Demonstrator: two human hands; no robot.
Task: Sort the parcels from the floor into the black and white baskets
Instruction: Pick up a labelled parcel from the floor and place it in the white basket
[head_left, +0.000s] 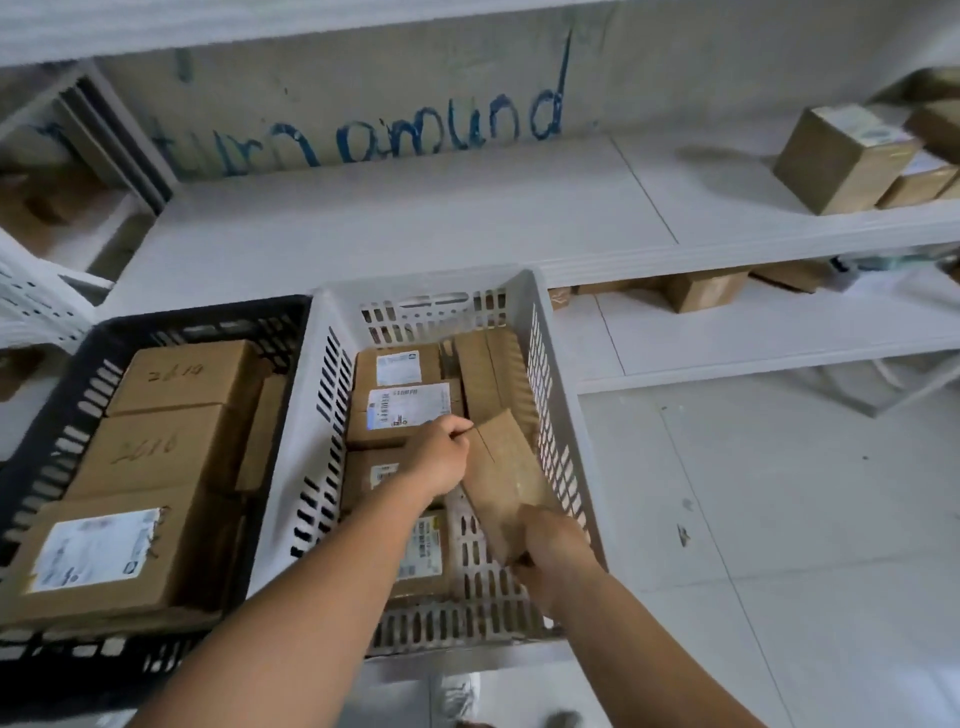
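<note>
Baskets first: your black basket (62, 415) and white basket (322, 395), both slotted plastic, sit side by side. Inside the white one, your left hand (441, 457) and right hand (553, 545) grip a flat cardboard parcel (506, 478), tilted.

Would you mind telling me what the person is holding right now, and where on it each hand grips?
A plain cardboard parcel, tilted over the white basket. The left hand grips its far left edge; the right hand grips its near end.

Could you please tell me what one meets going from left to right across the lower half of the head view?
Black basket → white basket → held parcel in both hands → bare floor tiles.
</note>
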